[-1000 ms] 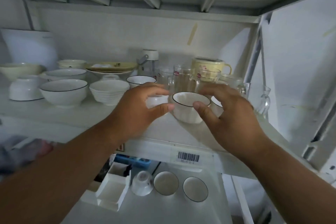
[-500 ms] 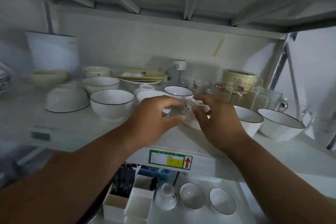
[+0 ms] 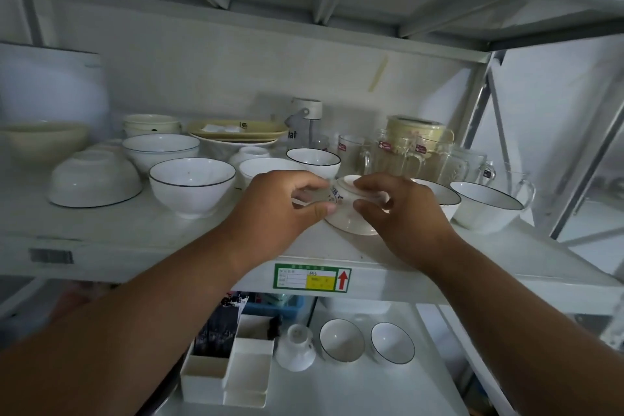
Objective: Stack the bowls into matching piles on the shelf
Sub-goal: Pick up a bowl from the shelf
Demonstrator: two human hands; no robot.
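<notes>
Both my hands hold a small white bowl (image 3: 349,213) at the front middle of the shelf (image 3: 169,246). The bowl is turned bottom up, its foot ring and some blue print showing. My left hand (image 3: 280,209) grips its left side, thumb below and fingers curled over. My right hand (image 3: 401,213) pinches its right side near the foot. A black-rimmed bowl (image 3: 192,186) stands to the left, and a smaller rimmed one (image 3: 314,160) just behind the hands. Two rimmed bowls (image 3: 486,206) sit to the right, the nearer one partly hidden by my right hand.
At the back left are stacked rimmed bowls (image 3: 160,149), an upside-down bowl (image 3: 94,179) and a yellow plate (image 3: 236,130). Glass mugs (image 3: 398,152) crowd the back right. On the lower shelf stand two rimmed bowls (image 3: 341,339) and white boxes (image 3: 229,371).
The small bowl stood upright between my hands a second ago; now it is turned foot up and gripped by both hands. My view has shifted right and down.
</notes>
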